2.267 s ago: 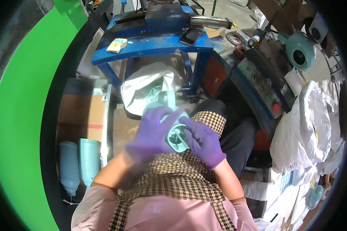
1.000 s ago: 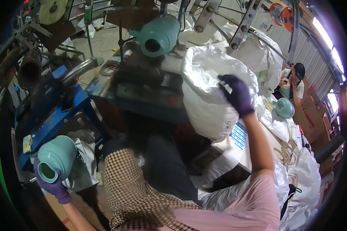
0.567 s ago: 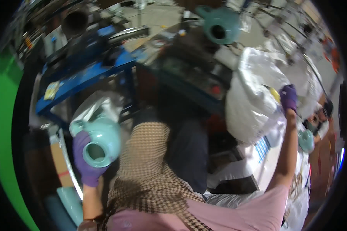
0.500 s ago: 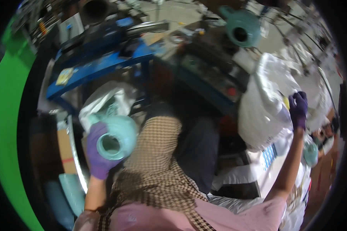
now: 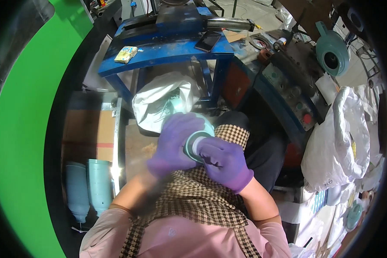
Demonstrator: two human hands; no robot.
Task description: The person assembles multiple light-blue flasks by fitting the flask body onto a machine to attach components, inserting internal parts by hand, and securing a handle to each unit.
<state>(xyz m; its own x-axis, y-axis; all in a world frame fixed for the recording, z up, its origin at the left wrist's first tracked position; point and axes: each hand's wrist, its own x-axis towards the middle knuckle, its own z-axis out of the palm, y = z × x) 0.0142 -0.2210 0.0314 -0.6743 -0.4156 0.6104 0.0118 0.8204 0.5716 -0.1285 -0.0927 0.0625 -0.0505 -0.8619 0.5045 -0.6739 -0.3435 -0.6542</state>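
Over my lap, my left hand [image 5: 176, 139] in a purple glove is wrapped round a teal, rounded hollow plastic vessel [image 5: 208, 126]. Its round mouth faces up toward me. At that mouth, my gloved right hand [image 5: 225, 162] has its fingers curled in, closed on a pale, whitish ring-like piece [image 5: 197, 145]. The hand covers much of this piece, so its kind does not show. Just beyond the left hand lies an open white sack [image 5: 148, 103] holding teal scraps [image 5: 171, 103].
A blue metal table [image 5: 159, 60] bears a yellow packet [image 5: 126, 54] and a phone [image 5: 208, 41]. A control panel with a red button [image 5: 307, 119] and a white sack [image 5: 331, 155] are at right. Two bottle-like cylinders [image 5: 99, 185] lie at left. Another teal vessel [image 5: 331, 49] sits far right.
My right hand has come from the right-hand sack to the vessel's mouth, with the pale piece now there. My left hand has brought the vessel over my lap. The view has shifted.
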